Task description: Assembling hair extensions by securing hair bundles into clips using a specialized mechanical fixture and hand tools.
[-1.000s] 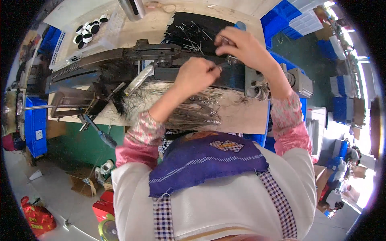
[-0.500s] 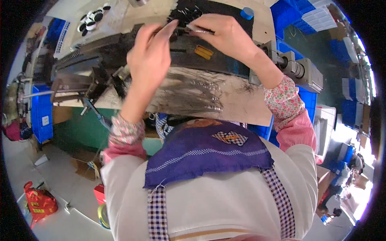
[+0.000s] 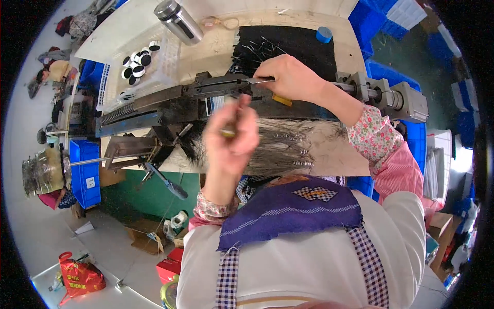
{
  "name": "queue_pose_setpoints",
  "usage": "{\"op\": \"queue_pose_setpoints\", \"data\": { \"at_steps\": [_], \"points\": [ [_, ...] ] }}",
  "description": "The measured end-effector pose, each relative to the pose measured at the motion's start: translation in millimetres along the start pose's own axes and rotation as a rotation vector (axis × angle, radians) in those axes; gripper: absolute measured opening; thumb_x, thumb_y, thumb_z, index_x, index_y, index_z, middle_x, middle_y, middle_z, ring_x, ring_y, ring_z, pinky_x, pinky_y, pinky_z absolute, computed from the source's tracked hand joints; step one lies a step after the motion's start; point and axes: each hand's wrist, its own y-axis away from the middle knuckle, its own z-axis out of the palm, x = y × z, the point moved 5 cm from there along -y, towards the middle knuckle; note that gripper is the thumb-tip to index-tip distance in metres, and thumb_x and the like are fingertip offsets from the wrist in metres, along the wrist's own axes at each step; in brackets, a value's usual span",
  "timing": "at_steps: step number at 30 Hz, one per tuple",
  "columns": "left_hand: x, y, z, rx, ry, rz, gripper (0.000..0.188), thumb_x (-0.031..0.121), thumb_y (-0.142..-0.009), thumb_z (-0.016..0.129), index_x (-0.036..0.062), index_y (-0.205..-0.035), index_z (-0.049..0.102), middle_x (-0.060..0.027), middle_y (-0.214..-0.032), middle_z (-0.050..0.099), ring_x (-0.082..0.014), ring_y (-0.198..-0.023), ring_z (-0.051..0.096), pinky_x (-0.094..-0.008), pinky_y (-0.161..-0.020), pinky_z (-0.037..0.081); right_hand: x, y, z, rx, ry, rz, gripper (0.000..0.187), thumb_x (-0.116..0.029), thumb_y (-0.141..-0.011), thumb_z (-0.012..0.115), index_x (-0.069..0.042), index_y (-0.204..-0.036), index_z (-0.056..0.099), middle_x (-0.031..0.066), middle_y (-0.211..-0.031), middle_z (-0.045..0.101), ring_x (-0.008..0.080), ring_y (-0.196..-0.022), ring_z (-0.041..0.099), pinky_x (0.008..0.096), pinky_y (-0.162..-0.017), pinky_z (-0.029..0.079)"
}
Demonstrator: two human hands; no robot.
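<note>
My right hand (image 3: 289, 77) pinches a slim, pointed silvery metal tool (image 3: 261, 80) over the dark metal fixture (image 3: 193, 96), its tip pointing left. Nearer to me, my left hand (image 3: 232, 135) is smeared by motion, its fingers curled. Something small, dark and yellowish shows in that hand, too blurred to name. Beneath and right of the left hand lie bundles of thin metal wires (image 3: 283, 147) on the wooden bench. A yellow block (image 3: 282, 100) sits on the fixture below my right hand. Several thin metal pieces (image 3: 262, 49) lie on a black cloth (image 3: 309, 51) behind.
A steel flask (image 3: 179, 23) and a clear basket (image 3: 167, 64) with several black-and-white round containers (image 3: 138, 64) stand at the back left. A blue cap (image 3: 323, 35) rests on the cloth. A shaft and grey housing (image 3: 396, 100) extend right. A clamp-like stand (image 3: 135, 148) juts out at left.
My left hand has come down and toward me, away from the right hand. The right hand stays over the fixture with the metal tool. The whole view has shifted, showing more of the bench's back.
</note>
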Motion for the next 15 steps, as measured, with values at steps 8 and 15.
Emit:
{"op": "queue_pose_setpoints", "data": {
  "at_steps": [8, 15],
  "points": [
    [-11, 4, -70, 0.262, -1.296, 0.235, 0.02, 0.012, -0.087, 0.066, -0.0014, -0.097, 0.055, -0.0028, -0.065, 0.056, -0.0095, -0.047, 0.05, -0.0254, -0.043, 0.04, -33, 10, -5, 0.103, 0.287, -0.223, 0.022, -0.009, -0.074, 0.064, -0.005, -0.095, 0.066, 0.0113, -0.094, 0.065, 0.0327, -0.082, 0.064, 0.0402, -0.074, 0.053],
    [95, 89, -166, 0.85, -0.696, 0.519, 0.05, 0.05, -0.095, 0.048, 0.0035, -0.084, 0.065, -0.0006, -0.059, 0.055, -0.0071, -0.043, 0.043, -0.0223, -0.039, 0.027, 15, 75, 40, -0.018, 0.356, 0.264, 0.022, -0.003, -0.082, 0.061, -0.003, -0.103, 0.055, 0.0167, -0.097, 0.057, 0.0375, -0.085, 0.062, 0.0438, -0.069, 0.051]
  ]
}}
